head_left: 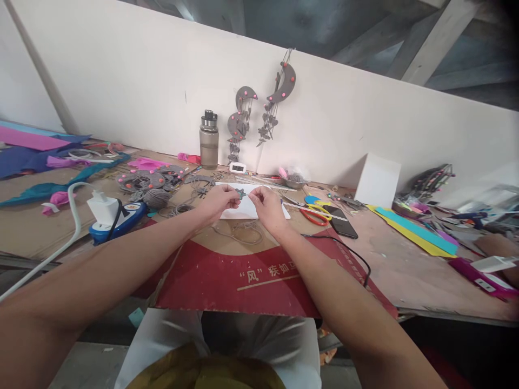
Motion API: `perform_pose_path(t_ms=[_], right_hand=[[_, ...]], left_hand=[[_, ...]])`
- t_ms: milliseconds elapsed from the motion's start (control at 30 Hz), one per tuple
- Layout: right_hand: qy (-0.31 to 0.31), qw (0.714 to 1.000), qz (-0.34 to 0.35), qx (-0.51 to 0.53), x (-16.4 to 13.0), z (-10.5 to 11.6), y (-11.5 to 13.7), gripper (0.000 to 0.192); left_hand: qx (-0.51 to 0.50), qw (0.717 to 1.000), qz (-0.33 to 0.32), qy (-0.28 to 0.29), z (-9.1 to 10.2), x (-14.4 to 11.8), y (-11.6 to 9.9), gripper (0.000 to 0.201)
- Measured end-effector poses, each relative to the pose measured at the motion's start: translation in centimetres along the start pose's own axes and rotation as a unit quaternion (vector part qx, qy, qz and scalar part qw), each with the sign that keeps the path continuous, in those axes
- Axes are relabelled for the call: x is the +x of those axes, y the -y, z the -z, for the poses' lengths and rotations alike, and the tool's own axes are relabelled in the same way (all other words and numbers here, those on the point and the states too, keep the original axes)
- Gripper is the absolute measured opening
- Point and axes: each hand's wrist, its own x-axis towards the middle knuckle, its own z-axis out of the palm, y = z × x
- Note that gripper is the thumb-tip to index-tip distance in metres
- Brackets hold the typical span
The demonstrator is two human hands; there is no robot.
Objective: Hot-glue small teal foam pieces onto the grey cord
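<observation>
My left hand point(221, 203) pinches a small grey-green star-shaped piece point(241, 193) between thumb and fingertips. Close beside it, my right hand point(265, 207) is closed in a pinch; whatever lies between its fingertips is too small to make out. Both hands are above a white sheet point(243, 210) on the cardboard. Loose grey yarn point(243, 237) curls just in front of the sheet. Right of my right hand lie red-handled scissors point(316, 217), yellow-handled scissors point(324, 207) and a black phone point(343, 222).
At the left stand a blue power strip point(117, 221) with a white plug and a grey yarn ball point(156, 199). A water bottle point(209, 141) stands by the wall, near hanging grey moon ornaments point(284, 84). Coloured felt strips point(416, 229) lie at right; another person's arm point(500, 251) shows there.
</observation>
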Motion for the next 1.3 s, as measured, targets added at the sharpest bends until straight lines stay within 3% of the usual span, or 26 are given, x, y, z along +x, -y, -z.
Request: perform_pose_path(t_ms=[267, 400, 500, 633, 900, 1300], right_hand=[[0.009, 0.998, 0.003, -0.057, -0.3, 0.2, -0.2, 0.024], [0.008, 0.999, 0.026, -0.044, -0.4, 0.3, -0.3, 0.014], [0.009, 0.998, 0.048, -0.042, -0.5, 0.3, -0.4, 0.022], [0.010, 0.995, 0.079, -0.065, -0.6, 0.4, -0.5, 0.006], [-0.009, 0.990, 0.047, -0.133, -0.6, 0.5, -0.5, 0.019], [0.017, 0.968, 0.016, -0.251, -0.5, 0.6, 0.2, 0.028]], left_hand=[[-0.016, 0.999, 0.008, 0.035, -0.2, -0.2, 0.0, 0.027], [-0.009, 0.999, 0.002, 0.032, 0.0, -0.2, -0.1, 0.026], [-0.004, 1.000, 0.000, 0.025, 0.0, -0.3, -0.3, 0.027], [0.011, 1.000, -0.002, 0.028, -0.2, -0.5, -0.7, 0.027], [0.042, 0.998, -0.017, 0.046, -0.5, -0.9, -0.5, 0.025], [0.070, 0.993, -0.030, 0.088, -0.8, -1.1, -0.3, 0.036]])
